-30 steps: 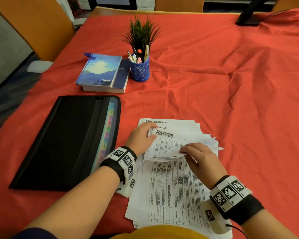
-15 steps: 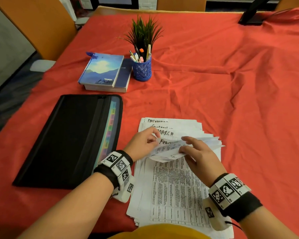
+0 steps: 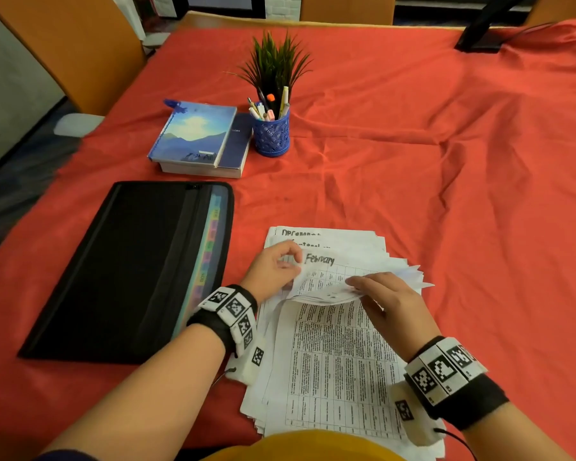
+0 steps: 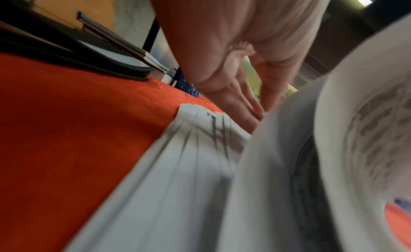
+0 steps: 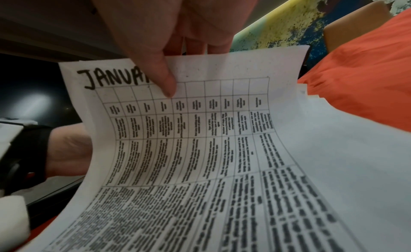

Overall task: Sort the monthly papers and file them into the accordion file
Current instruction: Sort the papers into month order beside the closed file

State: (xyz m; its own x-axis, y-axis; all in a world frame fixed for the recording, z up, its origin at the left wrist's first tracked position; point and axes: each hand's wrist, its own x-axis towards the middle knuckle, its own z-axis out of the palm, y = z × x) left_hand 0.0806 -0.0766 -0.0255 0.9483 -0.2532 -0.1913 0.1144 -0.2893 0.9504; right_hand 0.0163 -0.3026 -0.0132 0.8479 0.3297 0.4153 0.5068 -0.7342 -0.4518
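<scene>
A stack of printed monthly papers (image 3: 333, 367) lies on the red cloth in front of me. Its top sheets are bent back toward me. My left hand (image 3: 295, 257) pinches the upper left corner of the sheet headed February (image 3: 326, 271). My right hand (image 3: 356, 287) grips the curled-over bundle, fingers on top. In the right wrist view its thumb (image 5: 166, 83) presses a sheet headed January (image 5: 189, 132). A December sheet (image 3: 330, 236) shows at the stack's far end. The black accordion file (image 3: 123, 271) lies flat to the left, its coloured tabs (image 3: 210, 247) along the right edge.
Two stacked books (image 3: 197, 138) and a blue pen cup (image 3: 270, 133) sit beyond the file, with a small green plant (image 3: 276, 61) behind the cup. An orange chair (image 3: 64, 44) stands at the left. The wrinkled red cloth (image 3: 446, 194) stretches to the right.
Half a second ago the February sheet was lowered and a March heading showed behind it. Now the February sheet is lifted again and covers March. Both hands stay at the stack.
</scene>
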